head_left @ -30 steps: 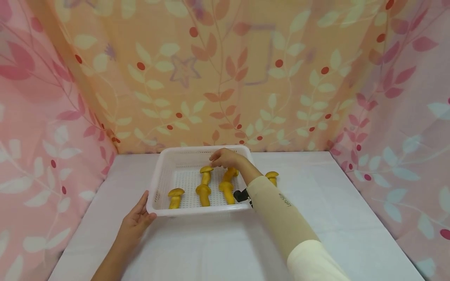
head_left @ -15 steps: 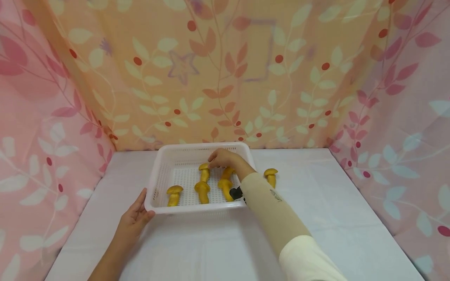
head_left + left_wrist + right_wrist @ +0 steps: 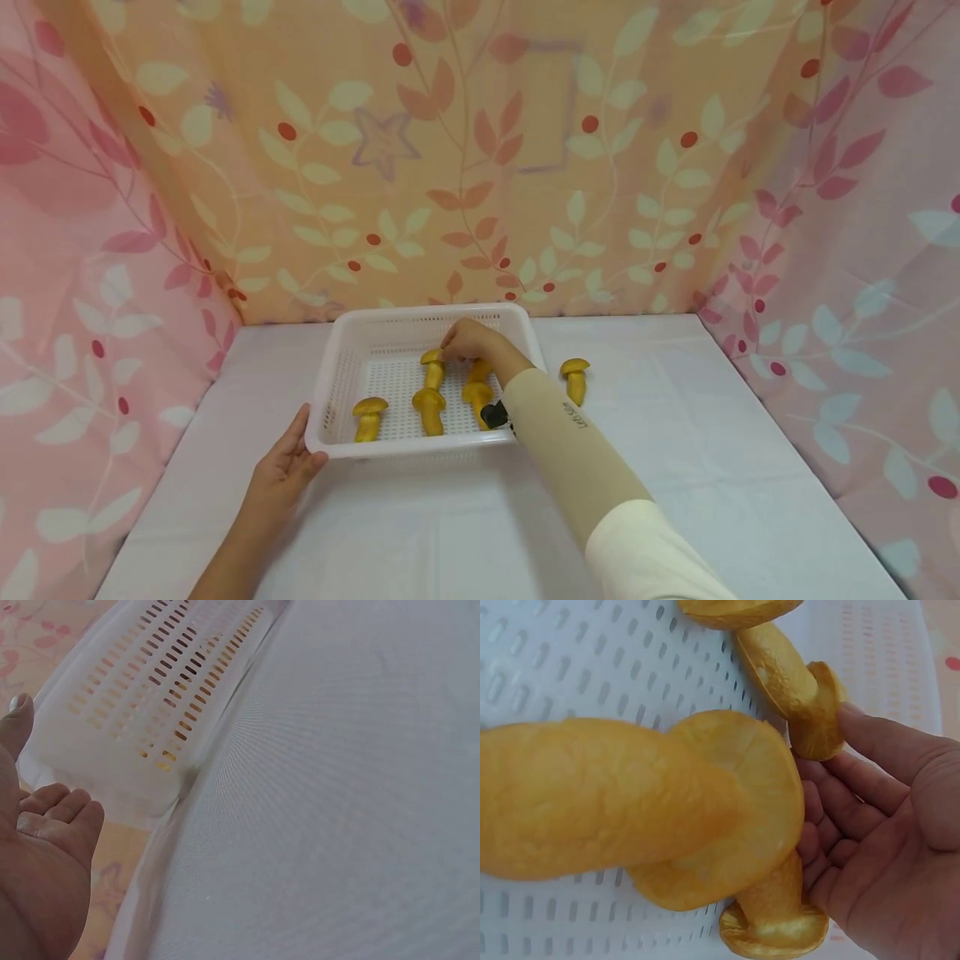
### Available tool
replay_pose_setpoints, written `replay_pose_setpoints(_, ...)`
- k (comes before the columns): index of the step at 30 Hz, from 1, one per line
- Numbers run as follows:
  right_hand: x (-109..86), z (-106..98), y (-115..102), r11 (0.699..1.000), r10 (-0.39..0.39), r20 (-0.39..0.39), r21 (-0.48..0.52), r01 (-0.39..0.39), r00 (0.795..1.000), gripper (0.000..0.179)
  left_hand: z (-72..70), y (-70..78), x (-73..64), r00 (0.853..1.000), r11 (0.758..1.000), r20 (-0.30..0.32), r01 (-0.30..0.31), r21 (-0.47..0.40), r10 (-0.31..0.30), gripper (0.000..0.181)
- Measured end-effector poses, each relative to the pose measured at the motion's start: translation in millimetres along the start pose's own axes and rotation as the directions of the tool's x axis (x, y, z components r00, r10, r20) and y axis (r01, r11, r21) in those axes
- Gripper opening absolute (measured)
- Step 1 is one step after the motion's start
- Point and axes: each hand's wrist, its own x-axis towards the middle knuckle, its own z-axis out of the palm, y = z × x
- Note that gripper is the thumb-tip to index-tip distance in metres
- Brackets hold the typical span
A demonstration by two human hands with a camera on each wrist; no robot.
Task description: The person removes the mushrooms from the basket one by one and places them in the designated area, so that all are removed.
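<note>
In the head view, a white plastic basket [image 3: 416, 450] holds several yellow mushrooms, some lying end to end. My left hand [image 3: 281, 475] holds its near left corner, thumb at the front rim and fingers along the side; the left wrist view shows the basket's slotted wall [image 3: 180, 671] beside that hand. My right hand [image 3: 472, 337] reaches inside, over the far part. Thumb and fingers pinch the cap of a mushroom [image 3: 780, 675] in the right wrist view. Nearer that camera lies a large mushroom [image 3: 607, 799], overlapping another mushroom [image 3: 772, 919] below it.
A single mushroom [image 3: 575, 379] lies on the white tabletop [image 3: 675, 433], right of the basket. Behind the table hangs an orange floral curtain [image 3: 480, 167], with pink floral curtains [image 3: 67, 275] at the sides. One mushroom [image 3: 369, 418] lies apart at the basket's left.
My right hand and forearm have shifted slightly left within the basket, fingers now at the far mushroom's cap. My left hand stays at the corner. The head view has shifted slightly.
</note>
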Motion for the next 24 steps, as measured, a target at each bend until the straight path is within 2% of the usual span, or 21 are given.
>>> replay_pose_setpoints(6, -3.0, -3.2, -8.6, 1.0, -0.02, -0.013, -0.01, 0.02, 1.0, 0.03, -1.1, -0.1, 0.1, 0.999, 0.999, 0.026, -0.037, -0.028, 0.038, 0.073)
replay_pose_setpoints(9, -4.5, -6.4, -12.7, 0.997, -0.071, -0.024, 0.006, 0.071, 0.997, 0.031, -0.7, 1.5, -0.5, 0.998, 0.998, 0.034, -0.05, -0.023, 0.051, 0.073)
replay_pose_setpoints(14, -10.5, -11.3, -17.3, 0.987, -0.15, -0.071, 0.044, 0.153, 0.986, 0.03, 0.1, 2.7, -3.3, 0.999, 0.999, 0.012, -0.044, -0.016, 0.044, 0.073)
replay_pose_setpoints(21, -28.8, -32.8, -18.1, 0.96, -0.265, -0.137, 0.06, 0.275, 0.955, 0.033, 1.5, 3.6, -3.3, 1.0, 1.0, 0.003, 0.004, 0.022, -0.004, 0.073)
replay_pose_setpoints(24, -40.8, -43.2, -16.9, 0.95, -0.291, -0.169, 0.065, 0.306, 0.942, 0.035, 1.8, 2.8, -1.5, 1.0, 0.999, -0.001, 0.017, 0.037, -0.017, 0.073)
